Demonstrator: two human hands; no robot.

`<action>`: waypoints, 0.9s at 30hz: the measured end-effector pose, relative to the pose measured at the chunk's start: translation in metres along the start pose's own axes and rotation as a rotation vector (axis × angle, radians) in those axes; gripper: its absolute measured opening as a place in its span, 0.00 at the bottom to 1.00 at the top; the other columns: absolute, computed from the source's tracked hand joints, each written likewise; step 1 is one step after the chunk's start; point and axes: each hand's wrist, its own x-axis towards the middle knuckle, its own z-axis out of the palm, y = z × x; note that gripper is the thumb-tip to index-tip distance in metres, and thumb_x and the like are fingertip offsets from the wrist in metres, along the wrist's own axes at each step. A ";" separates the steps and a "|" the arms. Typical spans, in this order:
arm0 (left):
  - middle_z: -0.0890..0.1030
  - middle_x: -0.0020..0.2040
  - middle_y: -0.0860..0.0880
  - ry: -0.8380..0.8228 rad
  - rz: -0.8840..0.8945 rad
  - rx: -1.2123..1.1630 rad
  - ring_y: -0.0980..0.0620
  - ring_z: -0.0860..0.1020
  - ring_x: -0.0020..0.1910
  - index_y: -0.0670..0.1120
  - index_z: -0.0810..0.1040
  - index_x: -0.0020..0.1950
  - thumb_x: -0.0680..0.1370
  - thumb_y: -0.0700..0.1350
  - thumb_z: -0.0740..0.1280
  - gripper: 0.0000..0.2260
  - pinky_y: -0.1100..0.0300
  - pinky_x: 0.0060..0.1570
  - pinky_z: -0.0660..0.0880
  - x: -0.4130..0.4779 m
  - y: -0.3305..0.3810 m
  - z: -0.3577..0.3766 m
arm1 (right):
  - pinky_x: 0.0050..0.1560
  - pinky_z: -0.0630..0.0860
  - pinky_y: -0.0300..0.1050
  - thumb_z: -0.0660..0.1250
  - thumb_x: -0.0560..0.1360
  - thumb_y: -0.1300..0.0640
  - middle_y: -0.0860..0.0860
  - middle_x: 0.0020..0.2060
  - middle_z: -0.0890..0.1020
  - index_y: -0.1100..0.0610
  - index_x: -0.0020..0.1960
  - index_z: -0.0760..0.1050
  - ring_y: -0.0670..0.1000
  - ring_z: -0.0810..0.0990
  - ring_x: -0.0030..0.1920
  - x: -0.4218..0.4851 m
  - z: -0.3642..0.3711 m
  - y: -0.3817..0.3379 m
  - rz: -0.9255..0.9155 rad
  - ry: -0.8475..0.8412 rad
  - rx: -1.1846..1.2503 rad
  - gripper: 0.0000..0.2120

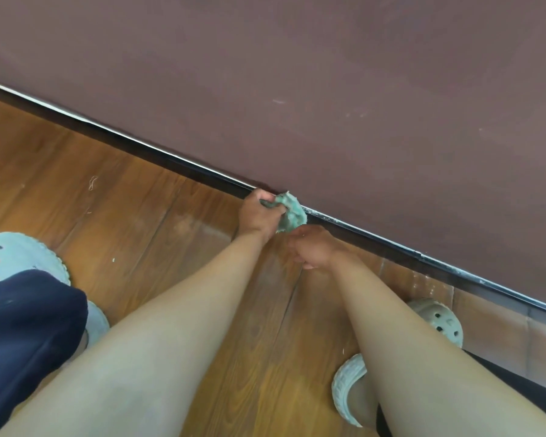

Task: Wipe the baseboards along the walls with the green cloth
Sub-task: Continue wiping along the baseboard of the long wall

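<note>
Head view: left hand [254, 216] grips green cloth [292, 212] against baseboard [171, 162].

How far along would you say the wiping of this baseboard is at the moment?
Done, apparently: the baseboard left of the green cloth shows a clean top edge. In hand: the left hand grips the green cloth against the baseboard; the right hand is curled beside it, contact unclear. Left: the stretch to the right carries white specks along its top edge, so it looks unwiped.

Head view: steep downward, close, facing baseboard [171, 161], floor [133, 216].
</note>
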 end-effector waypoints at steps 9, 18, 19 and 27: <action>0.83 0.52 0.44 0.457 -0.031 -0.256 0.46 0.83 0.52 0.51 0.74 0.45 0.73 0.36 0.73 0.12 0.48 0.60 0.79 0.029 0.001 -0.048 | 0.43 0.79 0.42 0.62 0.80 0.53 0.51 0.47 0.82 0.52 0.57 0.74 0.49 0.83 0.42 0.013 0.009 0.008 0.021 -0.057 0.073 0.08; 0.75 0.56 0.55 0.251 0.370 0.289 0.57 0.75 0.48 0.47 0.79 0.50 0.74 0.40 0.74 0.08 0.70 0.46 0.66 -0.001 -0.012 -0.049 | 0.40 0.78 0.40 0.63 0.80 0.52 0.49 0.44 0.82 0.53 0.59 0.75 0.47 0.83 0.40 0.010 0.009 0.008 0.024 -0.045 0.111 0.10; 0.75 0.57 0.55 0.211 0.419 0.332 0.56 0.76 0.48 0.48 0.79 0.50 0.74 0.40 0.74 0.08 0.69 0.47 0.67 -0.003 -0.014 -0.048 | 0.41 0.78 0.41 0.63 0.80 0.53 0.50 0.44 0.82 0.54 0.59 0.75 0.48 0.83 0.39 0.010 0.009 0.009 0.022 -0.042 0.106 0.10; 0.78 0.56 0.51 0.146 0.552 0.384 0.50 0.79 0.51 0.46 0.79 0.53 0.78 0.43 0.67 0.04 0.52 0.52 0.79 0.004 -0.016 -0.057 | 0.50 0.80 0.47 0.62 0.80 0.54 0.50 0.44 0.81 0.55 0.57 0.76 0.48 0.82 0.40 0.009 0.004 0.008 0.021 -0.037 0.085 0.09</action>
